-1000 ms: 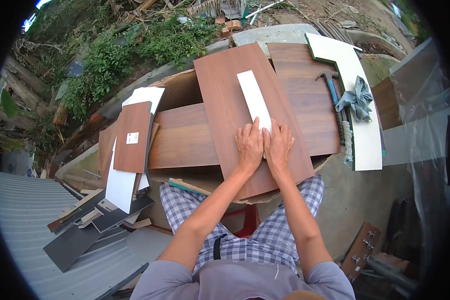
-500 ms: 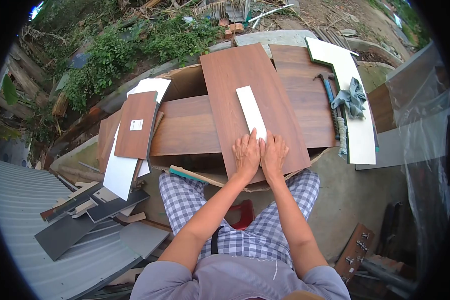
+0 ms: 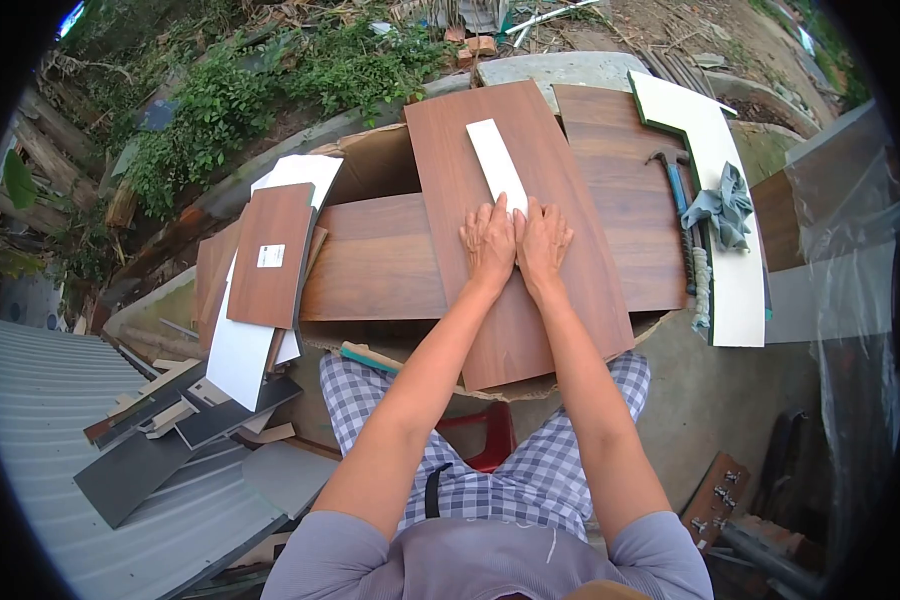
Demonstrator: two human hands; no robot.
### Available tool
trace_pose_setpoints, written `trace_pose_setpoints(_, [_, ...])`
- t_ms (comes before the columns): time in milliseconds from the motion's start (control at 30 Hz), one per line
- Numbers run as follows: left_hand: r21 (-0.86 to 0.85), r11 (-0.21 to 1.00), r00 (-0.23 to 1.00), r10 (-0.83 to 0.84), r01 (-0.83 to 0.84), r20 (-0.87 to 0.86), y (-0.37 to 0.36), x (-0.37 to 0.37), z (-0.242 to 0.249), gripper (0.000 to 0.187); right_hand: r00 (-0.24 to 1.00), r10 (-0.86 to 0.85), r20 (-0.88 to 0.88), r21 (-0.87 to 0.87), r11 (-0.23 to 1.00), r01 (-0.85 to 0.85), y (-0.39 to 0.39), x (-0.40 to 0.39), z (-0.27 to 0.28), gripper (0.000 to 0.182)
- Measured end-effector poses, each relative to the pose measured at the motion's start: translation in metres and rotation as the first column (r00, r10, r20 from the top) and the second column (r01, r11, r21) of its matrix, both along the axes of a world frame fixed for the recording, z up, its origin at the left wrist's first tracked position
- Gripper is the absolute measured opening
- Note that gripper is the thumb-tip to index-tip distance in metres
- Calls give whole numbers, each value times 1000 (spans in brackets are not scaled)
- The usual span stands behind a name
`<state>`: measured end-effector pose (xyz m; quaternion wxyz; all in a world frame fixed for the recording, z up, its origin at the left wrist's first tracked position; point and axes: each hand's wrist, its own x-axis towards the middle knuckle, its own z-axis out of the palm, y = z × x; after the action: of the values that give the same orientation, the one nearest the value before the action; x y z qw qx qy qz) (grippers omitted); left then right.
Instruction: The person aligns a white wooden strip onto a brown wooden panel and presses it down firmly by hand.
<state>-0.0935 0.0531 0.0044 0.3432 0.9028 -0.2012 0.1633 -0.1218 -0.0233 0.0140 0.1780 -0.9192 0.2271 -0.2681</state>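
Observation:
A narrow white strip [image 3: 496, 163] lies lengthwise on a long brown wood-grain board [image 3: 515, 220] in front of me. My left hand [image 3: 488, 242] and my right hand [image 3: 542, 241] rest flat side by side on the strip's near end, fingers together, pressing down on it. The strip's far end sticks out beyond my fingertips. The board lies across other brown panels [image 3: 375, 260] on a cardboard box.
A hammer [image 3: 682, 200] and a grey rag [image 3: 722, 210] lie on a white L-shaped panel [image 3: 725, 240] at the right. At the left, a small brown panel with a label [image 3: 270, 255] and grey offcuts [image 3: 160, 430]. A red stool [image 3: 485, 430] stands between my knees.
Both hands have slid forward along the white strip, away from me, covering more of it. The view has shifted slightly.

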Motion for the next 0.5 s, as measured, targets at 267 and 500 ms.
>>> trace_pose_setpoints(267, [-19,1000,999,-14,13,-35,-12,49,1,40,1000,-4,1,13,1000,4,-12,49,0,28])
trace_pose_setpoints(500, [-27,1000,999,-15,14,-37,-21,83,-1,40,999,-26,24,16,1000,25,-19,83,-2,27])
